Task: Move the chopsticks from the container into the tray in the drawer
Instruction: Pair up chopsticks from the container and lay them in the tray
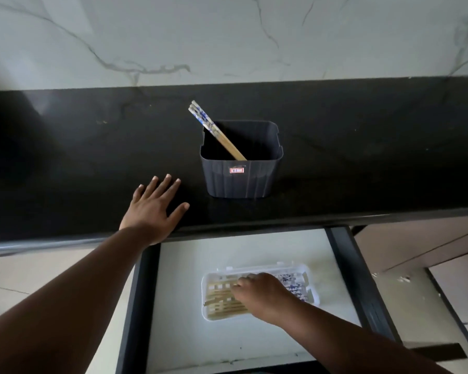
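**Right hand laid on chopsticks in the drawer tray; a few left in the container**

The right hand [257, 295] is seen lowered into the shallow white plastic tray with rounded corners [312, 288], its fingers curled down onto the bundle of pale bamboo chopsticks with blue-and-white patterned tops [295, 286] lying flat and roughly parallel there. Whether a chopstick is pinched between the fingers or only touched cannot be told, since the fingertips are blurred and partly hidden by the back of the hand. The tray is set on the smooth pale floor of the open dark-framed drawer [343, 255], toward its right side.

The left hand [153, 209] is spread flat, fingers splayed and holding nothing, on the front edge of the glossy black stone countertop [65, 163].

Just to the right of that hand, apart from it, the dark grey ribbed plastic container with a squarish open mouth and a small red label [238, 175] is stood on the countertop. A few remaining chopsticks [216, 130] are leaned inside it, tilted up and left, their patterned ends projecting past the rim. Behind, a white marble-veined wall [227, 36] is visible.
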Motion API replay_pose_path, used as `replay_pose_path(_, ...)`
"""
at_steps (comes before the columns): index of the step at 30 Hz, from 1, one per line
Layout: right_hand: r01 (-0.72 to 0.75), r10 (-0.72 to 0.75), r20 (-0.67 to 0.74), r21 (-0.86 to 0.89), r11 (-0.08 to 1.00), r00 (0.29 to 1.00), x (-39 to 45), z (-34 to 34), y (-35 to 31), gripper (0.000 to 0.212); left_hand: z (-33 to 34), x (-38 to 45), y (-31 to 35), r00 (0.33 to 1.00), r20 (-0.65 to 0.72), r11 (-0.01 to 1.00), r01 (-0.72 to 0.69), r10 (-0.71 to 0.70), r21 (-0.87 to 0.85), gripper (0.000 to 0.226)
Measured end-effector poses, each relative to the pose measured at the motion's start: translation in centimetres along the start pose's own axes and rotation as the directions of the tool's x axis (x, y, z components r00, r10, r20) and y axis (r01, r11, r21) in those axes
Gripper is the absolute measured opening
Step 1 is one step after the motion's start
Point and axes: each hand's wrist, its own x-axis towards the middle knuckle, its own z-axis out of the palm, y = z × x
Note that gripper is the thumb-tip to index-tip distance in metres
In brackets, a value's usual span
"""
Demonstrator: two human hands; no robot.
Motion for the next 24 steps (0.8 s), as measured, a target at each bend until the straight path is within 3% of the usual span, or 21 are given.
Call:
replay_pose_path(11, -0.097, 0.098, 0.021, -0.028, 0.995, 0.995, 1.0, 2.6, 1.6, 0.039, -0.6, -0.1, 0.0, 1.0, -0.006, 0.997, 0.017, -0.017, -0.077, 0.078)
replay_pose_path(18, -0.149, 0.151, 0.064, -0.047, 0.988, 0.986, 2.2, 3.0, 1.6, 0.031, -0.8, -0.1, 0.1, 1.0, -0.002, 0.998, 0.019, -0.019, -0.065, 0.076)
replay_pose_path(24, -0.176, 0.176, -0.002, -0.06, 0.983, 0.984, 2.1, 3.0, 1.3, 0.036, -0.7, -0.2, 0.0, 1.0, -0.005, 0.995, 0.014, -0.015, -0.095, 0.074)
